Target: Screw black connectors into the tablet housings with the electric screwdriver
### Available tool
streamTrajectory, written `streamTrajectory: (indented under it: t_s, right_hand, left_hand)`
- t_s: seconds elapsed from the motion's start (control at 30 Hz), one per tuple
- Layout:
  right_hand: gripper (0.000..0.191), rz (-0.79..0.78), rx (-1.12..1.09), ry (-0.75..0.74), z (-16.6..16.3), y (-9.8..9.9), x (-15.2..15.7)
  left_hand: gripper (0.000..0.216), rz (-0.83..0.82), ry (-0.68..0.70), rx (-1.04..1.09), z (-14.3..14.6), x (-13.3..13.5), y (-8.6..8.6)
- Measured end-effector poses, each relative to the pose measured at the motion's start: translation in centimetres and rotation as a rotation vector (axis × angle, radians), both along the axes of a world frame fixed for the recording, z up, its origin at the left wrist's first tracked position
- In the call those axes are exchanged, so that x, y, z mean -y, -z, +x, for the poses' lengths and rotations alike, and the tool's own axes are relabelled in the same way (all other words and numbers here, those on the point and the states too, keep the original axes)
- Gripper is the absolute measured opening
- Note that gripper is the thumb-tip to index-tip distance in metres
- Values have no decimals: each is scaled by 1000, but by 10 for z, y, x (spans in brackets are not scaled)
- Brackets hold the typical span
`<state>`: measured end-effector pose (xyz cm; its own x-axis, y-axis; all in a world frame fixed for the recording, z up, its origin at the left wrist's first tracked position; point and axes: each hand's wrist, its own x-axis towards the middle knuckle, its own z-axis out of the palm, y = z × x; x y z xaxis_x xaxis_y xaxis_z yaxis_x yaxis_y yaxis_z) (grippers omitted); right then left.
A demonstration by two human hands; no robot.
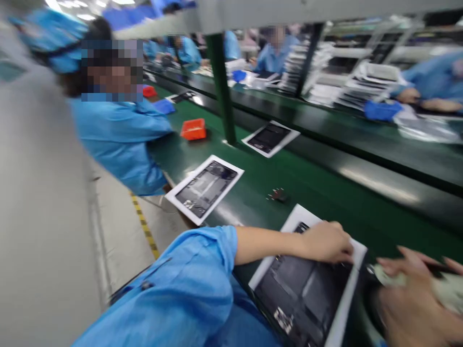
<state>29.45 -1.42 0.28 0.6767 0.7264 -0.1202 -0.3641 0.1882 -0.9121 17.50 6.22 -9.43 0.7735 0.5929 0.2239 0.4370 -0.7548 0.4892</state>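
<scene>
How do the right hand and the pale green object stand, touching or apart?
Touching. The head view shows the right hand wrapped around the pale green object, which emerges on both sides, somewhat blurred.

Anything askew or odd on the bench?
Possibly two things. One corner of the white sheet just past the left sleeve seems to overhang the bench. A small dark item, too blurred to identify, lies loose near the device under the left hand.

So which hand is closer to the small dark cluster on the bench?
Left. The left hand, over the nearest dark panel, is right of the cluster; the right hand, around a pale tool, is farther right.
</scene>
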Motion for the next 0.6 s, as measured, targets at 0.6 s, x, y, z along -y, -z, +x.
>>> streamTrajectory:
  t_s: [0.6]
  right_hand:
    - [41, 224, 500, -64, 16, 44, -19]
  left_hand:
    - [20, -61, -106, -59, -3, 6, -21]
